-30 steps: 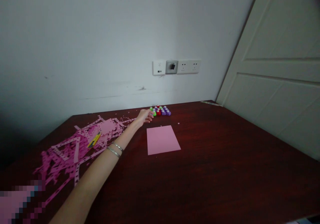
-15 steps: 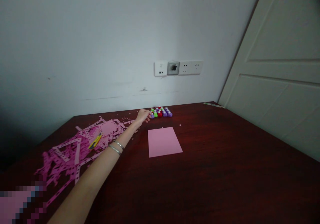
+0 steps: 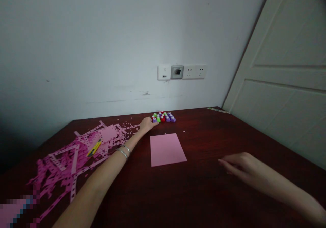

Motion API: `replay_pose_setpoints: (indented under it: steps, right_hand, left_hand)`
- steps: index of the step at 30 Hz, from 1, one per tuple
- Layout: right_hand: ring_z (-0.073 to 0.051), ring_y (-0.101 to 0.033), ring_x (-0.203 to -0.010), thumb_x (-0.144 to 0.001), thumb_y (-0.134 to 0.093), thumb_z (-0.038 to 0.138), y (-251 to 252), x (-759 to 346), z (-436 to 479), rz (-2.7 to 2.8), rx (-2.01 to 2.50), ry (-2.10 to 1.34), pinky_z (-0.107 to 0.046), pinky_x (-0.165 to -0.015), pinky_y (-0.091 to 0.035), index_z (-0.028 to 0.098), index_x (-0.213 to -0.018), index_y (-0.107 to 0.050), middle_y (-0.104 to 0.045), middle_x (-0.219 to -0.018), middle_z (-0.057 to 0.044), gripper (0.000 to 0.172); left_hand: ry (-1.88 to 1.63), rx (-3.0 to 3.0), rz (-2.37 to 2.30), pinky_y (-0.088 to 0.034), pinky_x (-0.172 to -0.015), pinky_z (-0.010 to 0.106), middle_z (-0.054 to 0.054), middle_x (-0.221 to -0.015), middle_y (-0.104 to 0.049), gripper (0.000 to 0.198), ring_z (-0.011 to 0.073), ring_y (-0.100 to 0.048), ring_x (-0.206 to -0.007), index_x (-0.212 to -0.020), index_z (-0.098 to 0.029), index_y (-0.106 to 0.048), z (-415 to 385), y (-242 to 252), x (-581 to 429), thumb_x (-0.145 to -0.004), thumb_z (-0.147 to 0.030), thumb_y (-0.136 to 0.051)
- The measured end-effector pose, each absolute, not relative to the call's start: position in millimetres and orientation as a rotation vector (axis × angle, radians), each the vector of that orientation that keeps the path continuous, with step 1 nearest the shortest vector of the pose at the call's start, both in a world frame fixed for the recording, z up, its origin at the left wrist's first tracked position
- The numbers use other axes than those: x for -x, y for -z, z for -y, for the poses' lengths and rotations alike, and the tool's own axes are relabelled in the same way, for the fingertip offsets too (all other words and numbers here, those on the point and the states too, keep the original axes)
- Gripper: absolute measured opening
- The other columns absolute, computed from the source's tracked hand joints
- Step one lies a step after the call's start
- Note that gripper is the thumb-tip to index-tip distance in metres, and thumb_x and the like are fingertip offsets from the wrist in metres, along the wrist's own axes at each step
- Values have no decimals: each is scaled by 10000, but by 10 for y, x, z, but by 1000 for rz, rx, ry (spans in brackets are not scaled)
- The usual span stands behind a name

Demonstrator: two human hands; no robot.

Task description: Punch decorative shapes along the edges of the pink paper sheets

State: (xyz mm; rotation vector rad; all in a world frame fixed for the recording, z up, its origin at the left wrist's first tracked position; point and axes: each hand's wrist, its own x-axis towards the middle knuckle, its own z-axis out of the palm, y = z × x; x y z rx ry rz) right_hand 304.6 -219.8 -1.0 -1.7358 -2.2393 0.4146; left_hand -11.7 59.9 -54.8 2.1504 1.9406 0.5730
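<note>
My left hand (image 3: 147, 123) is stretched far across the dark red table (image 3: 209, 187), its fingertips against the left end of a cluster of small coloured paper punches (image 3: 164, 117) near the wall. The fingers are curled at the punches, and I cannot tell whether they grip one. A plain pink sheet of paper (image 3: 167, 149) lies flat just in front of the punches. My right hand (image 3: 238, 166) hovers low over the table to the right of the sheet, fingers loosely extended toward it, holding nothing.
A heap of punched pink paper strips (image 3: 76, 153) covers the table's left side, with a yellow utility knife (image 3: 94, 147) on it. A white wall with sockets (image 3: 182, 72) stands behind. A door (image 3: 285, 72) closes off the right.
My right hand has come into view from the right. The left hand stays at the punches, shifted slightly. The camera has tilted a little.
</note>
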Motion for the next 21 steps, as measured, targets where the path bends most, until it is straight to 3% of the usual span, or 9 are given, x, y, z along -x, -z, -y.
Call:
replay_pose_setpoints:
  steps: [5, 15, 21]
  right_hand:
    - [-122, -507, -531, -910, -343, 361, 10, -2622, 1750, 2488, 1604, -351, -251, -536, -317, 166, -605, -542, -580, -586, -29, 413]
    - [-111, -481, -526, -904, -346, 329, 32, -2498, 1417, 2569, 1480, -349, -243, -547, -305, 160, -596, -544, -576, -590, -27, 404]
    - [-110, -451, -499, -895, -362, 359, 73, -2504, 1334, 2564, 1493, -340, -249, -527, -294, 162, -582, -541, -557, -569, -28, 411]
  left_hand:
    - [-489, -2155, -2037, -428, -687, 300, 152, -1091, -599, 596, 290, -569, -988, -975, -157, -582, -611, 575, 38, -648, -654, -535]
    - [-490, -2190, -2108, -438, -744, 344, 182, -1088, -588, 657, 310, -571, -975, -1049, -143, -546, -627, 624, -12, -668, -676, -494]
    - [-513, -2182, -2093, -438, -728, 353, 180, -1058, -596, 525, 314, -572, -966, -1009, -133, -560, -668, 639, -3, -731, -576, -508]
